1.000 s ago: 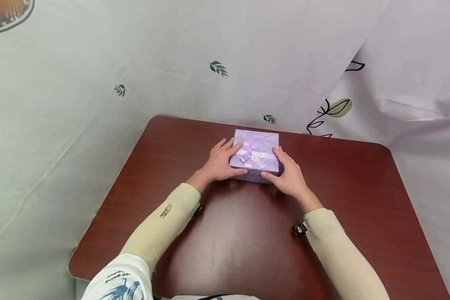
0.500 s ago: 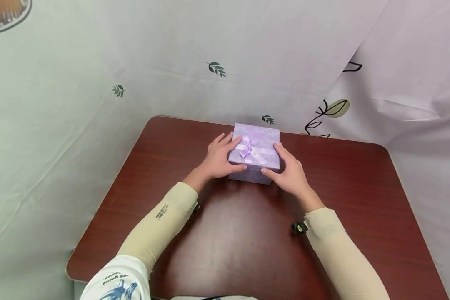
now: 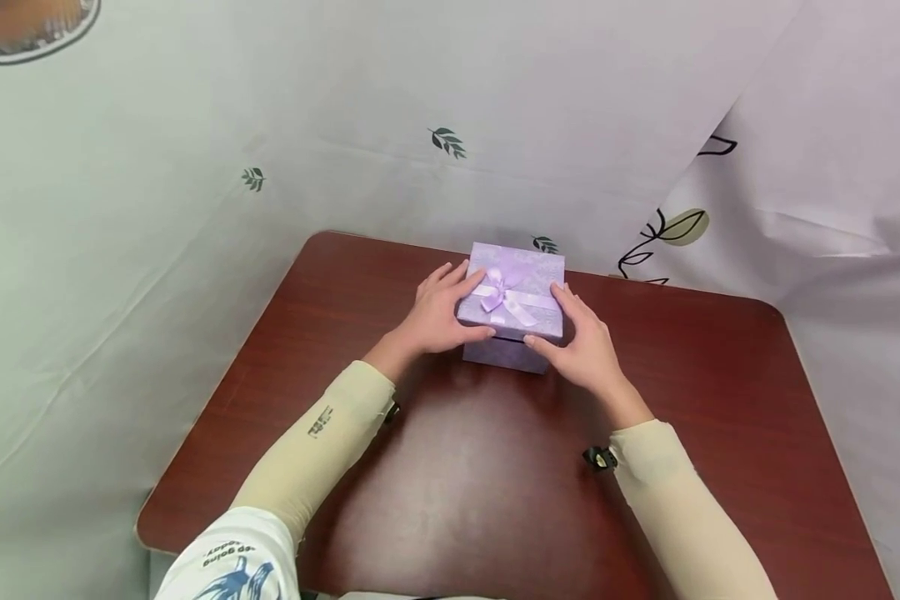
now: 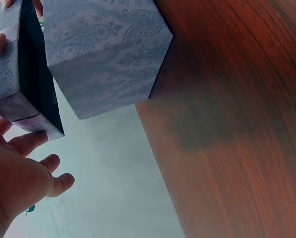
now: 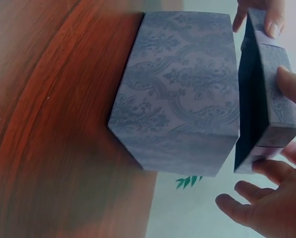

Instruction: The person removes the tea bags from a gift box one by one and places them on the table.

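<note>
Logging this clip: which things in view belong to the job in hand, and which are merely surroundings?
In the job:
Purple patterned square lid with ribbon bow, held by left hand and right hand
Matching purple square box base, below the lid

Surroundings:
Reddish-brown wood-grain tabletop
White leaf-printed hanging cloth

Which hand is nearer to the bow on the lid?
Left. The left hand grips the lid close beside the bow; the right hand grips the lid's opposite side, farther away.
</note>
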Tool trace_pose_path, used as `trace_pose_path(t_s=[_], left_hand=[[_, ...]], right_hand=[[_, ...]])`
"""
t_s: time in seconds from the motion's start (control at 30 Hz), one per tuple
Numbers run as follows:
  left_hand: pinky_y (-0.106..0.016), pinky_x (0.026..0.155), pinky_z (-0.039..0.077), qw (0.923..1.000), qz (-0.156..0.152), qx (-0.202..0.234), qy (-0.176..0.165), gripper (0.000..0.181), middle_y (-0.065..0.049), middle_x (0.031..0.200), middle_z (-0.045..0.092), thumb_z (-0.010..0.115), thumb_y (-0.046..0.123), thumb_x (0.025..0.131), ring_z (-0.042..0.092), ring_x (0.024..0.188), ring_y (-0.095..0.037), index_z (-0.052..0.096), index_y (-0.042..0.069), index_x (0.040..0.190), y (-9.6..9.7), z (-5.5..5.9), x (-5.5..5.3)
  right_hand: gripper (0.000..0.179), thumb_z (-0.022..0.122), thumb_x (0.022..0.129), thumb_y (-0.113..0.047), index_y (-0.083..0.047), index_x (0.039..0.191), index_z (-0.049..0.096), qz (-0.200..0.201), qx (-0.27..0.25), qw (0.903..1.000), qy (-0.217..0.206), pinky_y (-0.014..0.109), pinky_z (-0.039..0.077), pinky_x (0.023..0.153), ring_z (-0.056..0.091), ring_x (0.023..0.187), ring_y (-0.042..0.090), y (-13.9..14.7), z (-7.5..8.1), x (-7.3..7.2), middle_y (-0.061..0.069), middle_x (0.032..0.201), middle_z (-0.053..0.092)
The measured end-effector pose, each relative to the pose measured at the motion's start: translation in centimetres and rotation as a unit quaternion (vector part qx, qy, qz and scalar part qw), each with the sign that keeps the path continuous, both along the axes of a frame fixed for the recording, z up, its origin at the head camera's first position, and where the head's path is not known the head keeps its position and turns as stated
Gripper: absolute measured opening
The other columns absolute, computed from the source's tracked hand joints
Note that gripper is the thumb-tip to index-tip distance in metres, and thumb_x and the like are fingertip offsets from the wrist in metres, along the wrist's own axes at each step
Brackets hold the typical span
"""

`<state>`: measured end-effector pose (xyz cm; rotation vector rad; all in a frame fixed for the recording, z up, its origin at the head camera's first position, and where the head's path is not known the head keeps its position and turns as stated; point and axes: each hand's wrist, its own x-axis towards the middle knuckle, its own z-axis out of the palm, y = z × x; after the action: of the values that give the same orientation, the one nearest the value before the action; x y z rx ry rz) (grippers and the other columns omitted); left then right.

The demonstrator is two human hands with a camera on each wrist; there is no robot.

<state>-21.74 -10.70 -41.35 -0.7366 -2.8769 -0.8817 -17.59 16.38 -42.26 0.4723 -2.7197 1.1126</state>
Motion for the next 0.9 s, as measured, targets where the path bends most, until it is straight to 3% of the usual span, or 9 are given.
trace_pose_path(t_s=[0.57,0.9], left_hand=[[-0.058,0.113,0.013,0.9997,0.020,0.013,0.007,0.098,-0.015,0.161,0.026,0.079,0.056,0.076,0.017,0.146,-0.038,0.038,0.019,0.156,-2.9,0.6,0.5],[-0.058,0.113,0.014,0.9993,0.035,0.015,0.000,0.097,-0.015,0.161,0.026,0.080,0.054,0.076,0.017,0.146,-0.037,0.039,0.017,0.156,-5.3,0.8,0.8]], right_hand=[[0.089,0.083,0.080,-0.039,-0.011,0.153,0.043,0.018,0.006,0.9998,0.007,0.065,0.026,0.108,0.030,0.141,0.046,-2.9,0.7,-0.6,0.015,0.153,0.041],[0.089,0.081,0.081,-0.044,-0.011,0.154,0.042,0.025,0.019,0.9994,-0.013,0.064,0.025,0.109,0.028,0.142,0.043,-5.4,1.0,-0.8,0.015,0.154,0.040]])
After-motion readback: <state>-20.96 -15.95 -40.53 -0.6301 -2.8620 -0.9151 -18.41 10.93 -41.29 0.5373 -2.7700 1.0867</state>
